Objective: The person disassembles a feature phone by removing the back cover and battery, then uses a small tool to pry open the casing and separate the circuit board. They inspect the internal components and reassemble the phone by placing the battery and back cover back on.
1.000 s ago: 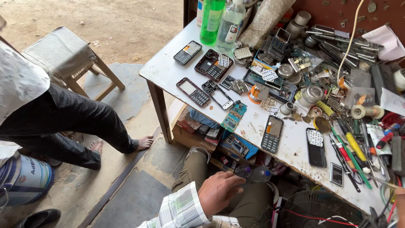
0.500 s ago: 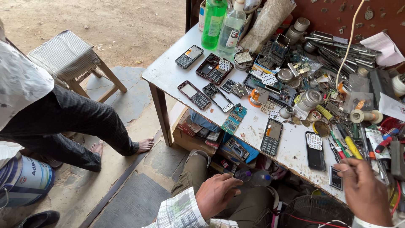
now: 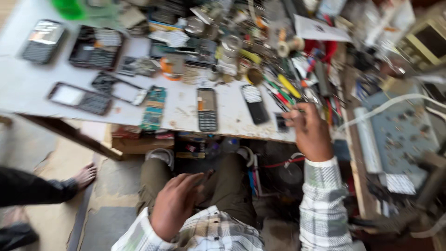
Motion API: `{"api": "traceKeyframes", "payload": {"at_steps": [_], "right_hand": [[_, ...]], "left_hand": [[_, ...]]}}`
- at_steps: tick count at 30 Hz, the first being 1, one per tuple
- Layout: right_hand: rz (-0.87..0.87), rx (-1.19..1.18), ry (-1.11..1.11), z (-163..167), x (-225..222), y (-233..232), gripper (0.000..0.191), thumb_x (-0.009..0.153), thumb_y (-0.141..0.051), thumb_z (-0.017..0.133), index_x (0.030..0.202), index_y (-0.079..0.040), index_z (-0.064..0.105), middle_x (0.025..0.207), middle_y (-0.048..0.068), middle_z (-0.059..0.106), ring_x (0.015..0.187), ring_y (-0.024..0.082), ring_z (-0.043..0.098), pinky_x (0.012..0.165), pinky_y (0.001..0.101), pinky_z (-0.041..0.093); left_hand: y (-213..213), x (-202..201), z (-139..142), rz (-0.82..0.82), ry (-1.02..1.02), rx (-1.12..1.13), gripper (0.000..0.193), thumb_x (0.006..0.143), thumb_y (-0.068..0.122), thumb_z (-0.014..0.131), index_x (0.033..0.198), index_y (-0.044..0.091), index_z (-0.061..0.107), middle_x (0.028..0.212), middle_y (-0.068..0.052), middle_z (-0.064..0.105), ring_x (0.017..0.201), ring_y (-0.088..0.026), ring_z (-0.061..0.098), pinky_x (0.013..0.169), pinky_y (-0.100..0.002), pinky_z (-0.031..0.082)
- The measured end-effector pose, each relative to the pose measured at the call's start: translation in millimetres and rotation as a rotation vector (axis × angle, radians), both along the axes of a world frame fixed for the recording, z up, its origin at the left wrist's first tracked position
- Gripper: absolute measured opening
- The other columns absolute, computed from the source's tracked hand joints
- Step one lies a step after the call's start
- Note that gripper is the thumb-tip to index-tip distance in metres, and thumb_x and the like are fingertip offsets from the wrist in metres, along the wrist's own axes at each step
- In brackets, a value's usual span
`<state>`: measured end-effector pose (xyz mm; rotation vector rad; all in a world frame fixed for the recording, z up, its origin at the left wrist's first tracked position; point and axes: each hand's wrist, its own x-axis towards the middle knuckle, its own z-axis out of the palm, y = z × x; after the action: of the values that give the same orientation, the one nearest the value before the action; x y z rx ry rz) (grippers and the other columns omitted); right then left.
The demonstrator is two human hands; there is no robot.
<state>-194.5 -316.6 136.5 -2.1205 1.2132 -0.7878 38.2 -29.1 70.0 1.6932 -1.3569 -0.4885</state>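
The left hand (image 3: 175, 204) rests over the lap, fingers curled around a small dark slender object (image 3: 207, 175) poking out at its two o'clock; blur hides what it is. At the white worktable's (image 3: 28, 90) edge, the right hand (image 3: 310, 132) pinches a thin metal tool (image 3: 301, 110) among the heap of coloured screwdrivers (image 3: 283, 90) at its eleven o'clock. That tool looks light, stiff and slippery, best held mid-shaft.

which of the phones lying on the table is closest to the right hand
The dark phone with the pale keypad, lying tilted near the table's front edge, just left of the right hand. The upright keypad phone beside it lies farther left, and the rest farther still.
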Motion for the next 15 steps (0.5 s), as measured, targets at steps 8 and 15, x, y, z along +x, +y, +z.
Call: {"api": "traceKeyframes", "payload": {"at_steps": [8, 15], "right_hand": [[0.042, -0.114, 0.135, 3, 10, 21, 0.028, 0.109, -0.027, 0.047, 0.116, -0.001, 0.052, 0.113, 0.014, 0.079, 0.097, 0.025, 0.078, 0.078, 0.0368, 0.060], [-0.161, -0.210, 0.058, 3, 21, -7, 0.023, 0.105, -0.019, 0.062, 0.123, -0.006, 0.066, 0.098, 0.012, 0.074, 0.075, 0.023, 0.070, 0.061, 0.0373, 0.054]], "left_hand": [[-6, 4, 6, -0.009, 0.001, 0.123, 0.031, 0.088, 0.015, 0.068, 0.118, 0.008, 0.070, 0.101, -0.013, 0.073, 0.091, -0.037, 0.067, 0.076, -0.046, 0.054], [-7, 7, 2, -0.010, 0.010, 0.129, 0.031, 0.089, 0.016, 0.067, 0.120, 0.008, 0.069, 0.099, -0.011, 0.073, 0.091, -0.035, 0.067, 0.075, -0.046, 0.054]]}}
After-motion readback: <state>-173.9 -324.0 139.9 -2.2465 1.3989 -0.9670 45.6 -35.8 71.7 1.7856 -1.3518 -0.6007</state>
